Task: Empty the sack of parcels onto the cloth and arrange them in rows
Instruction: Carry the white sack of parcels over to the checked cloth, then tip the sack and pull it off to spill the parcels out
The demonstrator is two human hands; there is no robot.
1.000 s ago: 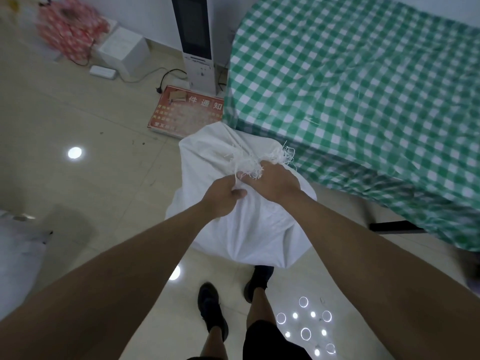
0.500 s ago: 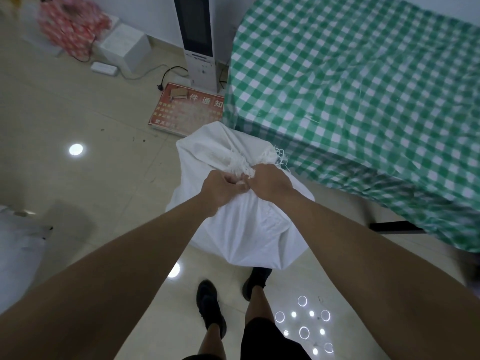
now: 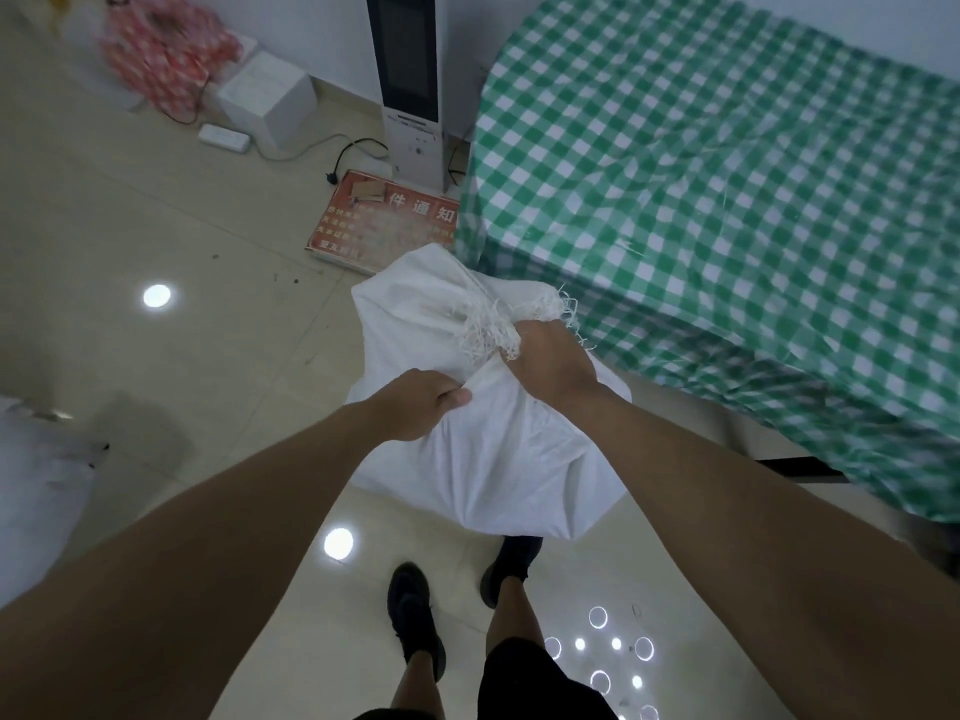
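Here, two hands grasp one bulging white woven sack (image 3: 498,459) beside the green-checked cloth (image 3: 727,200) on the worktop: left hand (image 3: 415,405) bunches fabric, right hand (image 3: 550,363) clutches its frayed mouth.

We see a full white woven sack (image 3: 498,449) held upright above the tiled floor, its frayed mouth gathered shut at the top and its body bulging below. The green-and-white checked cloth (image 3: 727,226) lies spread flat over a raised surface just beside the sack, on its right, with its near edge hanging down. No parcels are visible outside the sack.
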